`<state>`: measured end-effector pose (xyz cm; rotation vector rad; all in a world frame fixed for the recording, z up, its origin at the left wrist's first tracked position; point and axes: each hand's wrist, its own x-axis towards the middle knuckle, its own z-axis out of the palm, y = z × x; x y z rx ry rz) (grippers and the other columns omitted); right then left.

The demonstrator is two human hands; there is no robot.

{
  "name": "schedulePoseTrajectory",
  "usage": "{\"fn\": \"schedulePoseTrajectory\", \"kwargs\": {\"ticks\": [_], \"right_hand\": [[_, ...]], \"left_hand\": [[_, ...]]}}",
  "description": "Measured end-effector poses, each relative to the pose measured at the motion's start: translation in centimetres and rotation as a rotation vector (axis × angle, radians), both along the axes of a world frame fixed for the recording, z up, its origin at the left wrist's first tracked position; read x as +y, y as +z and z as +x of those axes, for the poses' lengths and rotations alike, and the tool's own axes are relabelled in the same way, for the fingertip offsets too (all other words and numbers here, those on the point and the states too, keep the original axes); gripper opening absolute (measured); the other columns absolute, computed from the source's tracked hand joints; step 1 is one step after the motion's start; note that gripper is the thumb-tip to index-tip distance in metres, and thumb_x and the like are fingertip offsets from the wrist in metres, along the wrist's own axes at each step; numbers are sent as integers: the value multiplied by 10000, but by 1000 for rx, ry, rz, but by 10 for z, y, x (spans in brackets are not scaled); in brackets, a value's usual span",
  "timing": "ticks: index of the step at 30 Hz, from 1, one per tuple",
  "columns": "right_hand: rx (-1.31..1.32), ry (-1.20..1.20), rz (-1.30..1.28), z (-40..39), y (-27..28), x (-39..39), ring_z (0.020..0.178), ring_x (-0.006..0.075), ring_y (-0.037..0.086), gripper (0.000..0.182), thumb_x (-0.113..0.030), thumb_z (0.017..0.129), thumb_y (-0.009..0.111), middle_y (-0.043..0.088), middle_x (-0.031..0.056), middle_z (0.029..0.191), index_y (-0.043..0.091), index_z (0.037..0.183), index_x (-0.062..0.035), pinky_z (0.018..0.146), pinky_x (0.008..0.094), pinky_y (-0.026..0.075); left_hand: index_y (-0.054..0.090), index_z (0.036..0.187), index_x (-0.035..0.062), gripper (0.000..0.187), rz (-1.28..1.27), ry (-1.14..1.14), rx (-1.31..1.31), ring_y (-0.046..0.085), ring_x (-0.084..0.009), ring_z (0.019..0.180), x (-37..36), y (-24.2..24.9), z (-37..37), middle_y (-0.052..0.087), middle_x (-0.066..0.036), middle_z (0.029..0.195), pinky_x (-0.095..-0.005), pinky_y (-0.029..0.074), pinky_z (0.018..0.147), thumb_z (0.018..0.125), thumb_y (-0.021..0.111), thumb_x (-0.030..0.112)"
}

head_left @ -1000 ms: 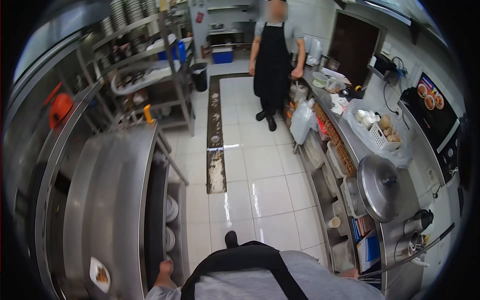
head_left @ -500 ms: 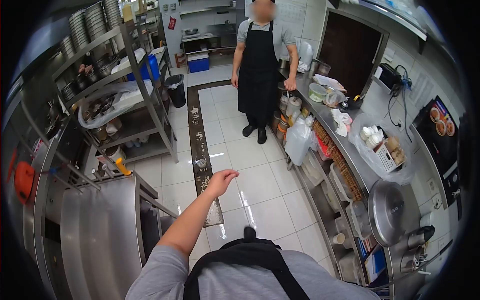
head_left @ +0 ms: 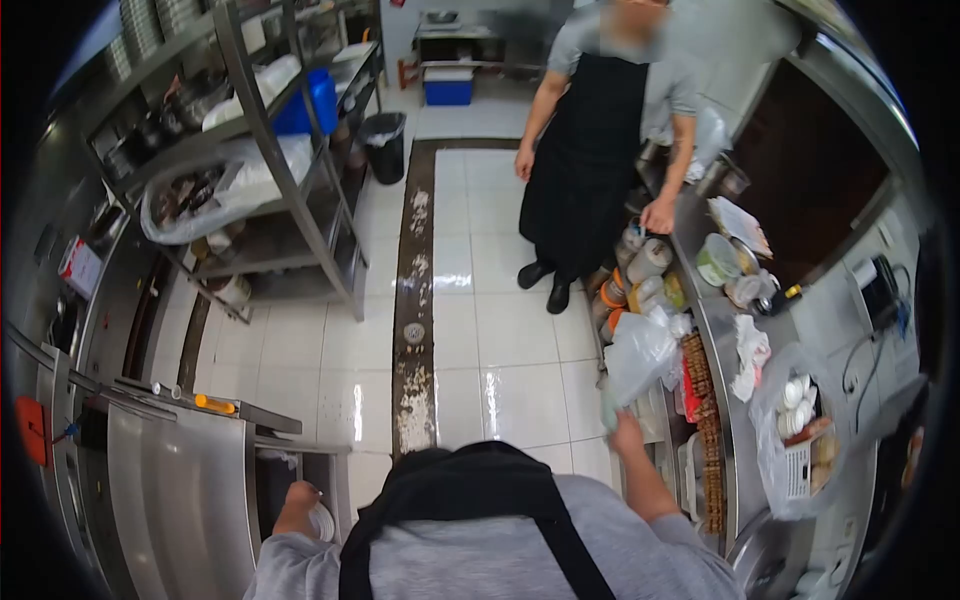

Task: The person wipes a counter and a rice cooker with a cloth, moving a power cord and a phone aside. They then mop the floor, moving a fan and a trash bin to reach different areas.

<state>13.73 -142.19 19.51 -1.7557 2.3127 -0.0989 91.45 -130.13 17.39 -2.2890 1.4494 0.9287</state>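
Low on the left, my left hand (head_left: 298,503) is beside the open side of the steel counter (head_left: 180,480), close to a white round item (head_left: 322,522). Its fingers are partly hidden and too small to read. My right hand (head_left: 627,434) reaches to the right-hand shelving, just below a clear plastic bag (head_left: 640,355). Its blurred fingers look closed around a pale green thing (head_left: 609,409) that I cannot make out.
A person in a black apron (head_left: 590,150) stands ahead on the right, one hand by the long counter (head_left: 715,310). Steel racks (head_left: 290,180) stand on the left, a black bin (head_left: 384,150) behind them. A dark channel (head_left: 415,290) crosses the tiled floor.
My left hand has dropped from the middle down to the left. My right hand has come into view at the right shelving. The view has shifted, and the other person appears larger and further right.
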Motion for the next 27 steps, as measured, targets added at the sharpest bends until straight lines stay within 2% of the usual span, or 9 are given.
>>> {"fn": "schedulePoseTrajectory", "kwargs": {"ticks": [2, 6, 8, 9, 11, 13, 20, 23, 27], "right_hand": [[-216, 83, -47, 64, 51, -110, 1096, 357, 538, 548, -28, 704, 654, 552, 170, 1185, 517, 1232, -80, 929, 413, 451], [-331, 290, -17, 150, 65, -258, 1081, 364, 540, 511, 1, 711, 615, 559, 169, 1132, 530, 1209, -74, 928, 417, 448], [-371, 395, 84, 167, 48, -301, 1080, 368, 544, 491, 0, 722, 582, 549, 185, 1165, 536, 1205, -75, 934, 416, 450], [-372, 388, 95, 169, 39, -319, 1080, 368, 544, 491, 0, 722, 582, 549, 185, 1165, 536, 1205, -75, 934, 416, 450], [-225, 391, 434, 151, 18, -326, 1083, 363, 545, 494, -19, 712, 596, 557, 204, 1159, 539, 1200, -65, 918, 410, 454], [-153, 496, 688, 97, -36, -335, 1082, 374, 563, 456, -125, 719, 629, 582, 236, 1146, 567, 1164, -47, 922, 408, 473], [-197, -96, 765, 26, -72, -375, 1082, 379, 562, 479, -123, 709, 638, 592, 238, 1109, 556, 1170, -24, 927, 416, 467], [-241, -160, 769, 32, -88, -429, 1090, 379, 556, 489, -115, 711, 636, 582, 239, 1128, 546, 1183, -25, 934, 415, 462], [-259, -67, 759, 39, -108, -551, 1101, 380, 549, 503, -104, 713, 633, 569, 241, 1153, 533, 1200, -25, 943, 414, 454]], "left_hand": [[736, 931, 118, 196, -5, 114, 31, 662, -311, 898, -1, -10, 5, 690, -137, 939, -379, 519, 827, 765, 673, 201], [739, 909, 115, 193, 19, 155, 68, 656, -328, 890, -51, -46, -21, 689, -142, 929, -402, 521, 825, 754, 697, 221], [734, 894, 106, 201, 112, 118, 108, 647, -333, 920, -112, -64, -36, 685, -141, 953, -419, 514, 838, 792, 649, 256], [723, 907, 104, 244, 146, -333, 56, 634, -339, 961, -150, -94, -29, 678, -138, 995, -430, 505, 845, 833, 574, 283], [702, 927, 79, 297, -31, -146, 143, 624, -353, 967, -235, -109, -35, 662, -179, 1000, -455, 497, 824, 848, 522, 301], [689, 822, 51, 291, -133, -319, 211, 630, -383, 811, -360, -96, -39, 656, -206, 853, -484, 490, 747, 858, 518, 283], [669, 797, 4, 165, -639, -295, 366, 614, -378, 765, -727, 30, -78, 645, -199, 822, -431, 493, 686, 821, 649, 166], [661, 841, 26, 133, -617, -258, 471, 623, -367, 779, -807, 34, -87, 652, -184, 818, -434, 494, 684, 810, 632, 152], [661, 822, 70, 102, -445, -362, 344, 637, -349, 804, -845, -25, -69, 661, -169, 813, -444, 496, 715, 791, 574, 112]]}}
